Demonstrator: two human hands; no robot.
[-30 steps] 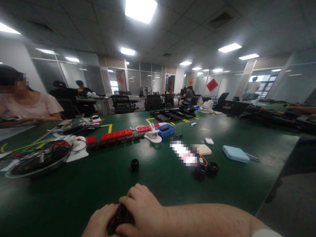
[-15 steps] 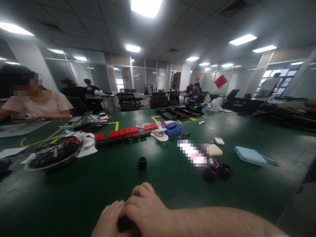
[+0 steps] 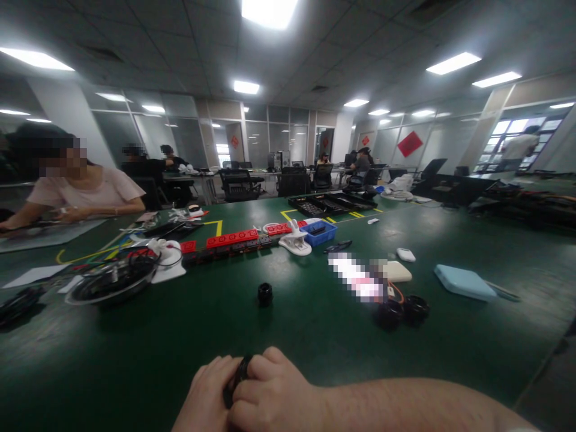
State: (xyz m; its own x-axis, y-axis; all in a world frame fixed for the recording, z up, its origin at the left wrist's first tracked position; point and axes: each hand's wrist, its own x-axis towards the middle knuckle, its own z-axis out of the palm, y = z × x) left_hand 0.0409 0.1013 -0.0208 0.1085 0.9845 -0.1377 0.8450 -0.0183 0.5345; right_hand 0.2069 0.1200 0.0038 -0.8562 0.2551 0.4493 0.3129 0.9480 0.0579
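At the bottom middle, my left hand (image 3: 204,396) and my right hand (image 3: 270,387) are closed together round a black ring-shaped part (image 3: 241,373). Only its upper rim shows between the fingers; the rest is covered, so I cannot make out its exact kind. Ahead of the hands, a small black cylindrical piece (image 3: 265,294) stands on the green table (image 3: 324,348). Two more round black pieces, one nearer (image 3: 389,314) and one farther right (image 3: 416,308), sit beyond my right forearm.
A metal bowl of black cables (image 3: 112,285) lies left. Red strips (image 3: 231,238), a white clip-like stand (image 3: 296,240) and a blue bin (image 3: 319,231) line the middle. A blurred bright phone-like object (image 3: 355,277) and light-blue case (image 3: 463,282) lie right. A person (image 3: 90,192) sits left.
The grip has shifted: my right fingers sit differently and more of the black part's rim shows between the hands. The whole view has swung slightly left.
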